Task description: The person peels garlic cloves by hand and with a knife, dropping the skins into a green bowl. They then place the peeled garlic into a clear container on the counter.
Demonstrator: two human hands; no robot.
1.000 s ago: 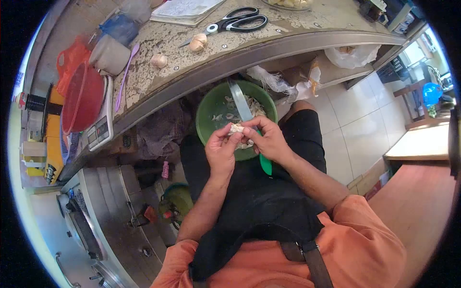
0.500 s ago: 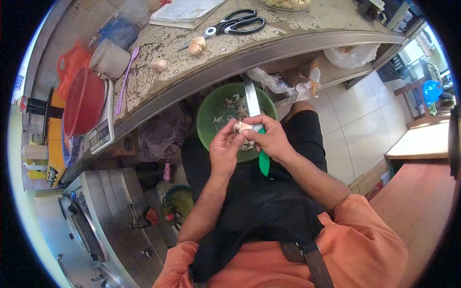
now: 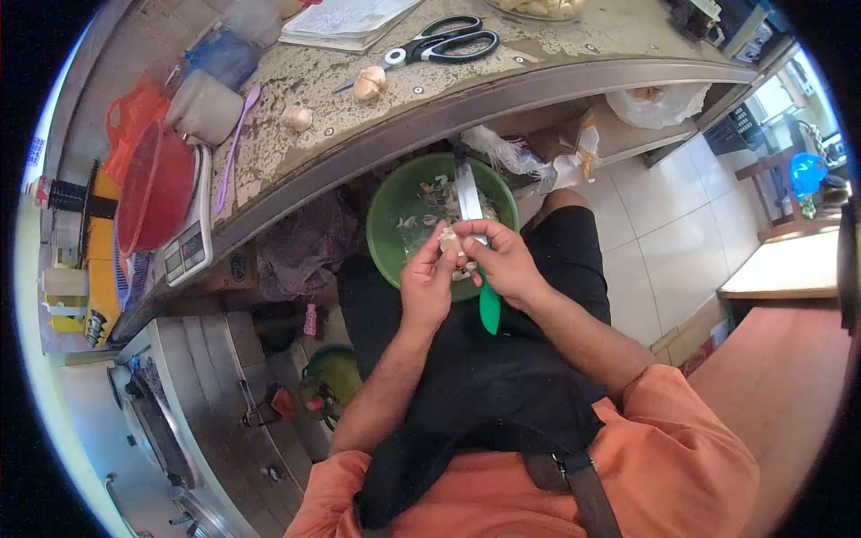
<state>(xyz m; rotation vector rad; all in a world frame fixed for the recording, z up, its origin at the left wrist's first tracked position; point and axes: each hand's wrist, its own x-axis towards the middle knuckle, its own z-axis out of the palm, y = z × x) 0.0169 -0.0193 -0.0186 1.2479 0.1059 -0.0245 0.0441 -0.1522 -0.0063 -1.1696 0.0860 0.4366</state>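
While the far side of the view is filled by a worn desk (image 3: 592, 54), the lower middle is taken up by a black apron (image 3: 484, 386). Between them a green bowl (image 3: 386, 215) is placed, lower than the desk and close to its edge. A red basin (image 3: 154, 193) is seen at the desk's left end. Over the bowl, a knife (image 3: 468, 193) is held under the curled fingers of the right hand (image 3: 502, 260); its blade is pointed toward the desk, its green handle is turned toward the apron, and its long axis is slanted slightly left at the far end. On the desk, black-handled scissors (image 3: 439, 43) are laid with their blades pointed left. Both the left hand (image 3: 428, 282) and the right are closed narrowly, and a pale garlic piece (image 3: 451, 240) is pinched between their fingertips, above the bowl's near half. Its long axis seems to be directed roughly away from the apron; which end is the root cannot be told. Pale peelings (image 3: 408, 221) are scattered in the bowl.
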